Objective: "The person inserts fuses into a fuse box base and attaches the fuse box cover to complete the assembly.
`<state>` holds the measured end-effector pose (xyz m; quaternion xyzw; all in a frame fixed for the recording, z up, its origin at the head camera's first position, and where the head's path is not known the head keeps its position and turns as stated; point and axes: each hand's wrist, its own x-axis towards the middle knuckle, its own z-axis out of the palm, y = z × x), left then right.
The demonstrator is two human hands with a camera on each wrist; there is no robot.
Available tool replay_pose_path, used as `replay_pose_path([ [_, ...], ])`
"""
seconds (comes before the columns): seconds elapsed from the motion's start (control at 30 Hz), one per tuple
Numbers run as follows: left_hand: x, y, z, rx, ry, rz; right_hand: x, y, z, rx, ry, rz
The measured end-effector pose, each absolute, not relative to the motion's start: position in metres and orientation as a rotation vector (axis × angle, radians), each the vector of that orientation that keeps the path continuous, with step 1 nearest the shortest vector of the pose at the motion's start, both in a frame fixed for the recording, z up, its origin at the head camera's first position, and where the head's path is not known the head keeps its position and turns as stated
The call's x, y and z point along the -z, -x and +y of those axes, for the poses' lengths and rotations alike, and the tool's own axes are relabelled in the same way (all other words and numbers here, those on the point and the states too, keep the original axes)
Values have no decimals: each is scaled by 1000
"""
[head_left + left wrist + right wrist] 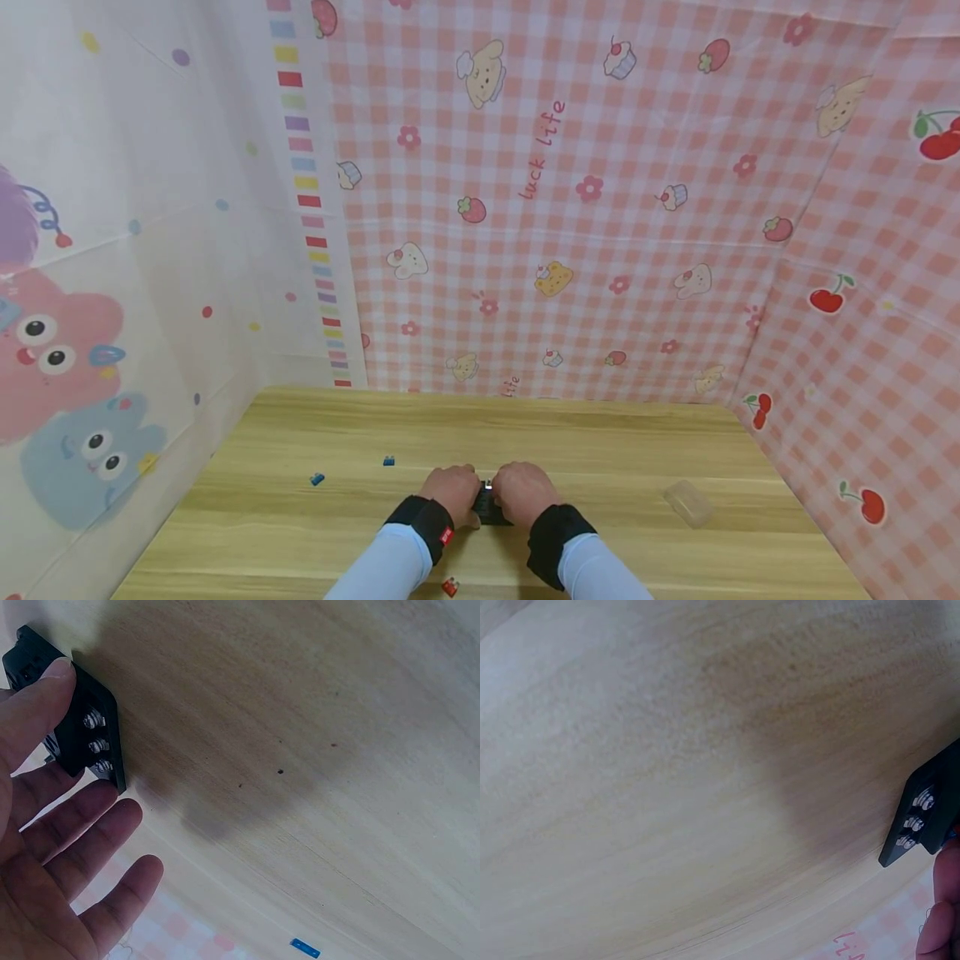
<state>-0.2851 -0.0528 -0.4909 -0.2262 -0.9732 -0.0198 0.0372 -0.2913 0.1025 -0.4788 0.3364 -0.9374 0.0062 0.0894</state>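
A small black terminal block (491,510) with a row of metal screws along one side is between my hands above the wooden table. My left hand (452,493) pinches its left end. In the left wrist view the thumb presses on top of the block (106,709), and the other fingers of the left hand (49,859) spread beneath and beside it. My right hand (527,493) grips the right part with curled fingers. In the right wrist view only its fingertips (946,889) show, beside a tiny red and blue spot at the block (941,784); its thumb is out of frame.
Two small blue pieces with metal ends (317,479) lie left of the hands, the other blue piece (388,461) farther back. A red piece (450,587) lies near the front edge. To the right rests a clear plastic box (688,503). Printed cloth (570,317) hangs behind the table.
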Motion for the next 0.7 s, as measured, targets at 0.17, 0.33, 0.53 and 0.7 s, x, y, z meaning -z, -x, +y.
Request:
replay_pose_path([
  [0.17, 492, 285, -53, 67, 694, -2994, 479, 291, 103, -45, -994, -2794],
  [0.33, 493, 287, -53, 57, 699, -2997, 481, 291, 104, -61, -1007, -2770],
  [0.53, 494, 288, -53, 58, 695, -3001, 484, 291, 107, -70, -1031, -2709],
  [0.7, 494, 288, -53, 60, 682, -3009, 485, 293, 107, -10, -1045, -2710],
])
